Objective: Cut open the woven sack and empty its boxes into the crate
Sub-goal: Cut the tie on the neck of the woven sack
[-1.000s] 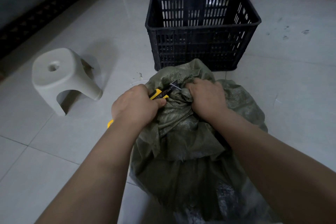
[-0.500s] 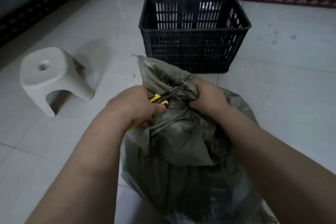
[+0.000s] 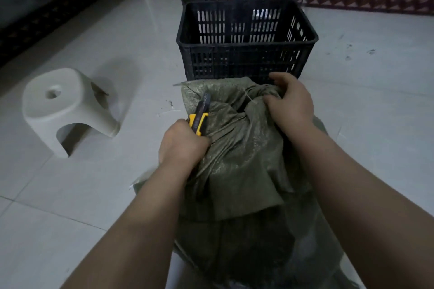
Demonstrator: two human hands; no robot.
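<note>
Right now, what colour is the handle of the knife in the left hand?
Yellow with black trim, on the knife gripped by the left hand; the head view shows it.

Olive-green woven sack (image 3: 237, 159) stands upright on tiled floor (image 3: 105, 195), bulging, top crumpled and bunched, loose flap folded down the front, pale string at gathered neck. Contents not visible. Black slotted plastic crate (image 3: 246, 42) sits upright on floor right behind sack, sack's top touching or overlapping its near wall; inside looks empty as far as can be seen.
</note>
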